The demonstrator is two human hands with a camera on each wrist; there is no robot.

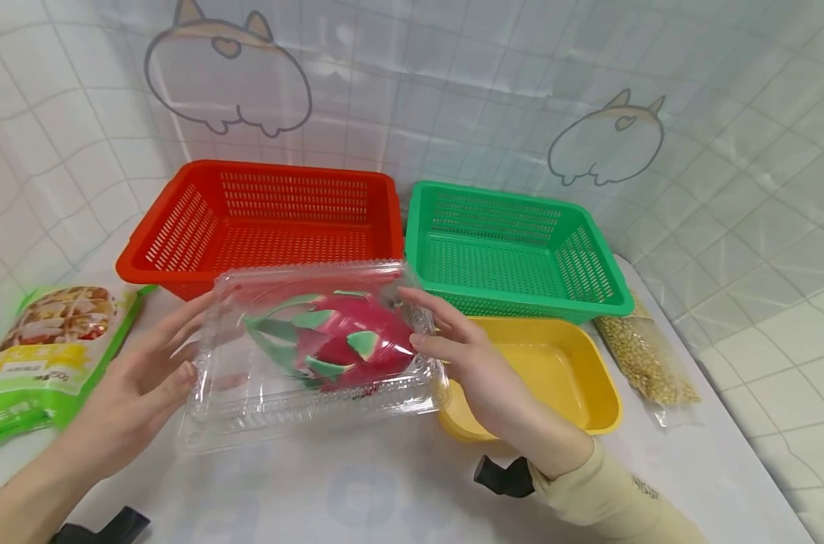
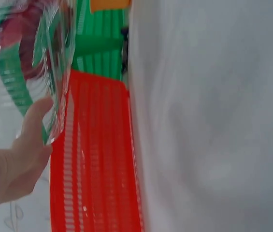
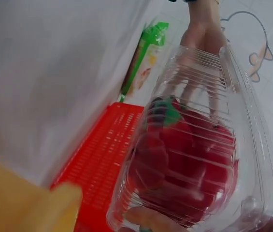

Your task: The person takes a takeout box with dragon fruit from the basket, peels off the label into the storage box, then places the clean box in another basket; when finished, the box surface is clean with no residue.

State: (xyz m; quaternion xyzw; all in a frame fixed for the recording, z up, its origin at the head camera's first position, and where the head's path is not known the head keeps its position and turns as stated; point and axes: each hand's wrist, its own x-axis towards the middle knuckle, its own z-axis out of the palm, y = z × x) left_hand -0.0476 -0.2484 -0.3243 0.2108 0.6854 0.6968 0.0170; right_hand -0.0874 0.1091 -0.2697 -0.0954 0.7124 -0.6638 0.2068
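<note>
A clear plastic clamshell box (image 1: 249, 400) is held up off the table, tilted slightly, with its lid closed. Inside lies a red dragon fruit (image 1: 357, 336) with green scales. My left hand (image 1: 140, 378) grips the box's left end, thumb at the edge and fingers behind and beneath it. At the other end my right hand (image 1: 480, 363) holds the box, its fingers over the right edge. In the right wrist view, the left hand's fingers (image 3: 189, 87) show through the ribbed clear plastic, and the dragon fruit (image 3: 189, 169) sits nearer the right hand.
Behind the box stand a red basket (image 1: 160, 245) and a green basket (image 1: 514, 298). A yellow basin (image 1: 555, 370) is at the right, beside a bag of yellow kernels (image 1: 646, 363). On the left lies a green food packet (image 1: 51, 355). A patterned curtain (image 1: 439, 91) hangs behind.
</note>
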